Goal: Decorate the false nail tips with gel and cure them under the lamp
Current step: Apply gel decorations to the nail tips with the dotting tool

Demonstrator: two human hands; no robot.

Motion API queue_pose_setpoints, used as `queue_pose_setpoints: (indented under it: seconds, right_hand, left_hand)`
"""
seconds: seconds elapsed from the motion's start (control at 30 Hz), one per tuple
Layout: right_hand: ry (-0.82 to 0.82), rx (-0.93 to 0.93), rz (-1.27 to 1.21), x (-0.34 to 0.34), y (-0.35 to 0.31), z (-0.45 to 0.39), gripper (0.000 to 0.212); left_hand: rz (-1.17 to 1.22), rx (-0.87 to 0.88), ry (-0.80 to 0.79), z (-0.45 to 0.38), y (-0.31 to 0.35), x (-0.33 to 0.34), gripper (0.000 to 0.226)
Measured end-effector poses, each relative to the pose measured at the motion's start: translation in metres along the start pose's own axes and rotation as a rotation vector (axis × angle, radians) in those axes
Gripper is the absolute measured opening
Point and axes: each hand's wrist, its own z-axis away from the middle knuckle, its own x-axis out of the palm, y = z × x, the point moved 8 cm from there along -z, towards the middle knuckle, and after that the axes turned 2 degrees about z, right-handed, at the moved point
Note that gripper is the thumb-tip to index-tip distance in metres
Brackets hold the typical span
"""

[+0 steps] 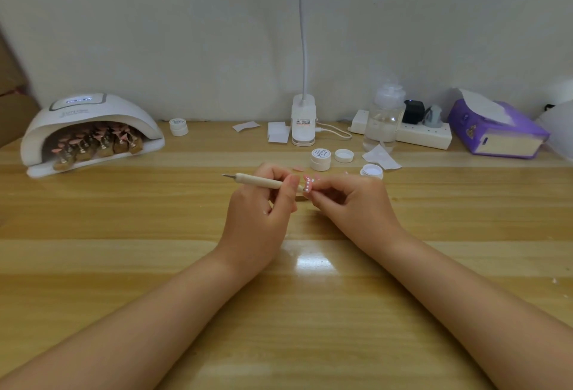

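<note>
Pale wall behind a glossy wooden table (155, 222), with the clip-on desk lamp (303, 122) at the back edge as landmark. Far left of that lamp, the curing lamp (90, 129), display lit, sheltering rows of pink nail tips on stands (96, 144). In front of the desk lamp, slightly right: a closed gel pot (320, 159), a loose cap (344, 155), an open gel pot (371, 170). Directly in front, nearer the viewer: hands brought close together, left hand (263, 203) curled round a dotting pen (260, 180), working end hidden at the fingers; right hand (350, 200) pinching a pink nail tip (307, 186) bearing white dots. Judged very light, thin, springy and slippery, wet gel easily smeared; best gripped by bare side edges or underside, never the decorated face.
</note>
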Motion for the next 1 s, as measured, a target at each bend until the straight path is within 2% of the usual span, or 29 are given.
queue_pose_setpoints:
  seconds: [1.0]
  right_hand:
    - [0.026,-0.026,0.031,-0.0009,0.0008,0.0003,0.012]
  left_hand:
    - [0.0,-0.011,-0.008,0.001,0.0005,0.0005,0.021]
